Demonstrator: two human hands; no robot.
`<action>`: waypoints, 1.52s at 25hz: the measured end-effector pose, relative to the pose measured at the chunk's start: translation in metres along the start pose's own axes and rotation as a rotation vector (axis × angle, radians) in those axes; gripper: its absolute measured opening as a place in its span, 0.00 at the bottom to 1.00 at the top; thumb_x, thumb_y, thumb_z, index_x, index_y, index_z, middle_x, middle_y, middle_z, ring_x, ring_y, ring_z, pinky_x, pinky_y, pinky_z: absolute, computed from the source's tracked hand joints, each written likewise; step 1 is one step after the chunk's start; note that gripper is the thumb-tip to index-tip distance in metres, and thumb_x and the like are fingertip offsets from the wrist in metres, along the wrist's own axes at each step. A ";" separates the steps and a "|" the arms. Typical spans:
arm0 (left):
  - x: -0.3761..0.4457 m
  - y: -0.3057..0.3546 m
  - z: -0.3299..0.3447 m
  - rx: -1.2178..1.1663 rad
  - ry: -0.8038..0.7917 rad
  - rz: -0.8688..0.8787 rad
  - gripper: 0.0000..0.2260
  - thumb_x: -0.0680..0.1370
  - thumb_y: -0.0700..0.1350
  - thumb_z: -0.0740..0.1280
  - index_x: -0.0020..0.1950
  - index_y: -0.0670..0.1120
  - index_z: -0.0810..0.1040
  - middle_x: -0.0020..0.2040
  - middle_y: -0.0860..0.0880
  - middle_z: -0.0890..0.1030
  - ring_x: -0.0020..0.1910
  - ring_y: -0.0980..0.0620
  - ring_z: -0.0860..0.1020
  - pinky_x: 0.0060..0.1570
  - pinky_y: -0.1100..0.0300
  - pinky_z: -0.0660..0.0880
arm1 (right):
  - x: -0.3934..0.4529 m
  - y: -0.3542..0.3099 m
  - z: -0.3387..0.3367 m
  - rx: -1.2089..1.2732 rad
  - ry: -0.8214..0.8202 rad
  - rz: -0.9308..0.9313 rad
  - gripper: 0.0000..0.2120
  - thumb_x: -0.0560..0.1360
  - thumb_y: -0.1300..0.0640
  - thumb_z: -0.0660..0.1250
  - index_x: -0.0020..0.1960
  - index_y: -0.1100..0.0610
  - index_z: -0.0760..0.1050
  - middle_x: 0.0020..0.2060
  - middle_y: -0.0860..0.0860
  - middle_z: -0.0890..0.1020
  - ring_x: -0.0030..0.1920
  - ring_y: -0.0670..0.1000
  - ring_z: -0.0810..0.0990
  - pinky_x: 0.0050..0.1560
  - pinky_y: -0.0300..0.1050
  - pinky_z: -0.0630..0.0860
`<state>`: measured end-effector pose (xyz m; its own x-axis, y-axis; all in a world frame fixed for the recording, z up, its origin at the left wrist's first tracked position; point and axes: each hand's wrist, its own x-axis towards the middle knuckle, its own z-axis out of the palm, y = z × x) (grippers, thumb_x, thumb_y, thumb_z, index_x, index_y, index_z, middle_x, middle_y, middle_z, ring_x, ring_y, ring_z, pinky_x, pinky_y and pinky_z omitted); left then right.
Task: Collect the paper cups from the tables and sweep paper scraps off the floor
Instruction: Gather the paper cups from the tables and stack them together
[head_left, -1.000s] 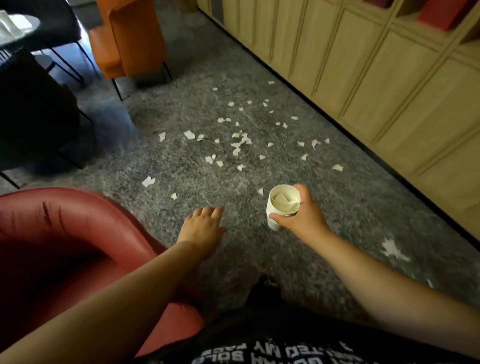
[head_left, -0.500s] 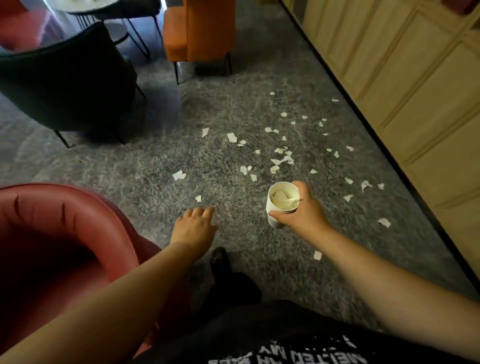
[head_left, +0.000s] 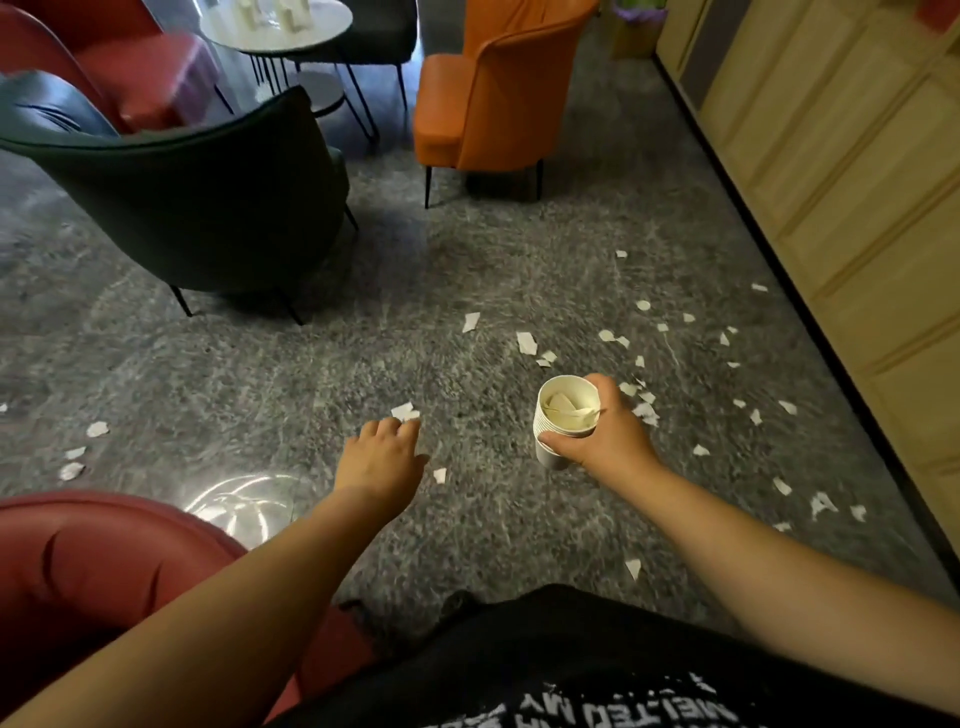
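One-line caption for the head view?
Right hand holds stacked paper cups; open left hand hovers over scattered paper scraps.

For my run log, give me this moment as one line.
right hand: grips stacked paper cups | left hand: open, empty | paper scraps: scattered on floor

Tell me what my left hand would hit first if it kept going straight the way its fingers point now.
Probably the white paper scrap just beyond the left hand; the fingertips sit right at its edge in the picture. The scrap lies on the grey floor, and the hand may be above it, so depth is uncertain.
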<state>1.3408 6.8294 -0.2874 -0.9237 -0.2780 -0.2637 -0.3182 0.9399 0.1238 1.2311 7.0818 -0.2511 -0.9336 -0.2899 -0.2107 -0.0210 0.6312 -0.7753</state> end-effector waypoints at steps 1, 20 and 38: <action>0.016 -0.008 -0.007 0.004 0.005 -0.005 0.24 0.81 0.57 0.58 0.75 0.50 0.61 0.70 0.47 0.70 0.68 0.44 0.67 0.63 0.50 0.67 | 0.017 -0.007 0.003 -0.017 -0.004 -0.001 0.38 0.60 0.45 0.79 0.63 0.43 0.62 0.52 0.44 0.77 0.51 0.49 0.77 0.45 0.43 0.71; 0.445 -0.030 -0.139 -0.048 0.062 -0.169 0.23 0.81 0.57 0.58 0.74 0.50 0.64 0.72 0.47 0.67 0.71 0.44 0.63 0.67 0.50 0.65 | 0.514 -0.128 -0.020 -0.020 -0.177 -0.100 0.35 0.63 0.49 0.79 0.63 0.45 0.63 0.50 0.44 0.75 0.49 0.49 0.75 0.45 0.42 0.70; 0.808 -0.178 -0.250 0.018 0.046 -0.101 0.23 0.80 0.57 0.59 0.74 0.51 0.63 0.71 0.47 0.68 0.68 0.44 0.66 0.62 0.50 0.67 | 0.856 -0.293 0.071 -0.040 -0.158 -0.104 0.38 0.62 0.48 0.79 0.64 0.44 0.62 0.51 0.44 0.75 0.49 0.49 0.75 0.43 0.41 0.69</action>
<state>0.5977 6.3881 -0.2837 -0.8960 -0.3803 -0.2294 -0.4070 0.9097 0.0818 0.4635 6.5971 -0.2465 -0.8580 -0.4623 -0.2239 -0.1318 0.6194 -0.7740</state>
